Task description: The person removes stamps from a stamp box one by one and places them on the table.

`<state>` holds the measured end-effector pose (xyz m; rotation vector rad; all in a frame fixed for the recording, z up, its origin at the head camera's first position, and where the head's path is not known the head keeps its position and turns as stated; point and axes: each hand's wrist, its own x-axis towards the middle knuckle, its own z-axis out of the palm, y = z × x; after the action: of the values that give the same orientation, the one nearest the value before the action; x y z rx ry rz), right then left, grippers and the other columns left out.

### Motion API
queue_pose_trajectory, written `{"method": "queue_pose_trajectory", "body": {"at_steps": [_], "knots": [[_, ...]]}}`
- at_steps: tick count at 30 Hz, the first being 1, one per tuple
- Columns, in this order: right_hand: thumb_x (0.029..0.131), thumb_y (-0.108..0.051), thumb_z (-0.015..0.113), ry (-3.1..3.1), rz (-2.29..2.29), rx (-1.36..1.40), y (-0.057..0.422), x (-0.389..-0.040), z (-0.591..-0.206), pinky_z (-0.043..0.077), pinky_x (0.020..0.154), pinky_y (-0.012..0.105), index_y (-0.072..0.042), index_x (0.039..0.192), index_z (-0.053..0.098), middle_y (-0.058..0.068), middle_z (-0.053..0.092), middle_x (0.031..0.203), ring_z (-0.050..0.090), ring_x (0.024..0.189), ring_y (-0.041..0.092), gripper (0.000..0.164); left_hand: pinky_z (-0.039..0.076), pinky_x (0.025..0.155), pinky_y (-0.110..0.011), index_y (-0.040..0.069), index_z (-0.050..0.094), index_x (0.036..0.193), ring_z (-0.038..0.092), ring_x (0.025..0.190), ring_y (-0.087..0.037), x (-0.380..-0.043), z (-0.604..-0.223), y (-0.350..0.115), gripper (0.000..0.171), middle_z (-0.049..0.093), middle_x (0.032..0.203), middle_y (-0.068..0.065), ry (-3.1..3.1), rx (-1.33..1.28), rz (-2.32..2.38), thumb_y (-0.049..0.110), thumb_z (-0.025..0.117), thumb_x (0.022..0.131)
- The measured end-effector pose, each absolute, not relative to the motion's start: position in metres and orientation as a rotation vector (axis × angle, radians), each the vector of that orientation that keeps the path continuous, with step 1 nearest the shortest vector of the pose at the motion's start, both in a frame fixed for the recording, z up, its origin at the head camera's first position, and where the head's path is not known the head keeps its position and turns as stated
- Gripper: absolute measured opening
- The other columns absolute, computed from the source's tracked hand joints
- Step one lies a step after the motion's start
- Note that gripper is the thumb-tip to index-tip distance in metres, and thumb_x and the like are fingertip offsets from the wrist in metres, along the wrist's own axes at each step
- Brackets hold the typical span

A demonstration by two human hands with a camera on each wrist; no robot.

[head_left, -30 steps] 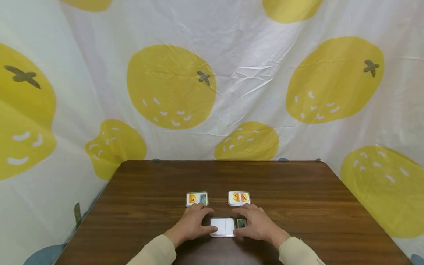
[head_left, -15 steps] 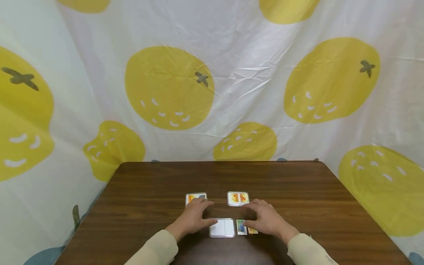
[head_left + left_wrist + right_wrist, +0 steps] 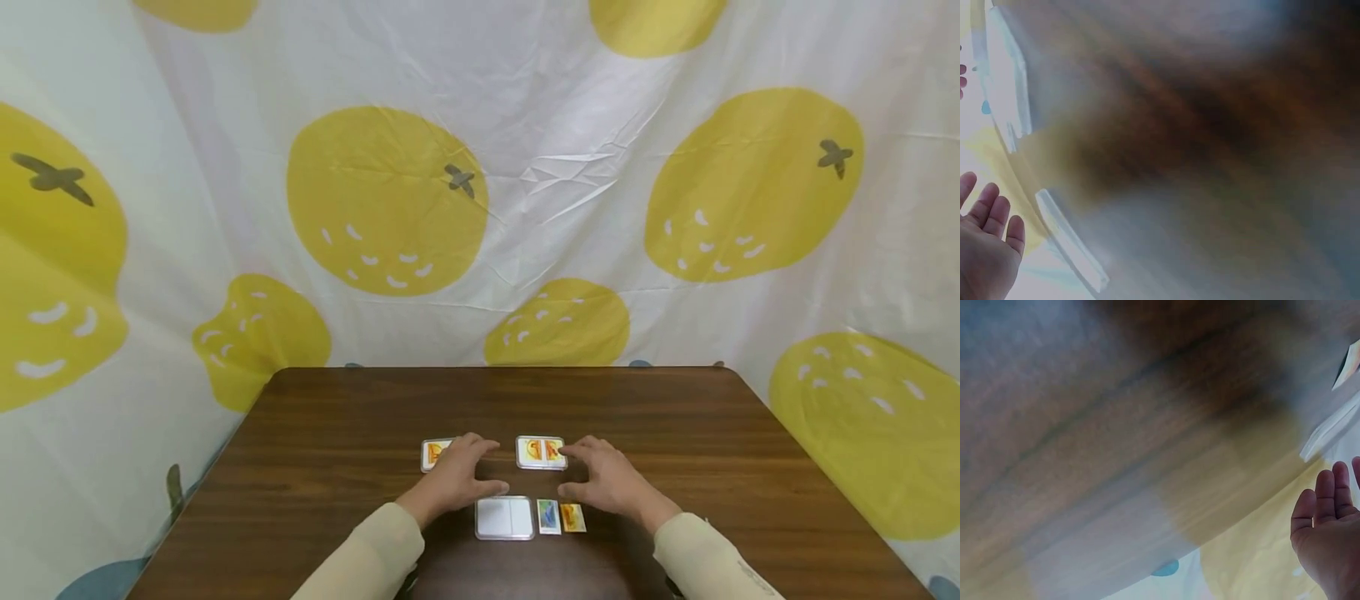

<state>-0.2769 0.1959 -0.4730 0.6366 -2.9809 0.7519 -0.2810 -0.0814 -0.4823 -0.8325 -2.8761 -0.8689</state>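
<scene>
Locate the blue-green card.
In the head view, the blue-green card lies low and just right of centre on the table, between the blank case on its left and the orange card on its right.

Yellow fruit (image 3: 386, 200) all over white cloth (image 3: 536, 92) up top; at bottom, brown wood-grained table (image 3: 337, 417), my cream sleeves (image 3: 371, 546), one blue-green card (image 3: 549, 517), one orange-yellow card (image 3: 573, 517)!

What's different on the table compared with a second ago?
The left grip moved forward, away from the blank case, and now hides part of the left case. The right grip moved right and forward, bringing the orange card and the whole blue card into view. All three cases, including the right case, stayed put.
</scene>
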Motion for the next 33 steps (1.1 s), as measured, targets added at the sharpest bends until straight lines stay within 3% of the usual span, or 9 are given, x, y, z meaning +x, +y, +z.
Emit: {"method": "queue_pose_trajectory", "body": {"at_steps": [16, 33], "knots": [[0.078, -0.031, 0.083, -2.960, 0.638, 0.714, 0.204, -0.307, -0.472, 0.042, 0.096, 0.058, -0.001, 0.130, 0.062, 0.014, 0.058, 0.122, 0.053, 0.115, 0.036, 0.064, 0.038, 0.104, -0.048, 0.005, 0.053, 0.140, 0.046, 0.127, -0.031, -0.311, -0.474, -0.061, 0.072, 0.052, 0.135, -0.013, -2.932, -0.788, -0.936, 0.040, 0.079, 0.083], [0.074, -0.037, 0.085, -3.018, 0.630, 0.681, 0.197, -0.332, -0.481, 0.042, 0.097, 0.055, -0.002, 0.131, 0.061, 0.013, 0.057, 0.122, 0.053, 0.115, 0.035, 0.072, 0.041, 0.102, -0.045, 0.008, 0.053, 0.142, 0.048, 0.125, -0.029, -0.328, -0.488, -0.045, 0.075, 0.053, 0.132, -0.010, -3.012, -0.767, -0.892, 0.042, 0.081, 0.081]]}}
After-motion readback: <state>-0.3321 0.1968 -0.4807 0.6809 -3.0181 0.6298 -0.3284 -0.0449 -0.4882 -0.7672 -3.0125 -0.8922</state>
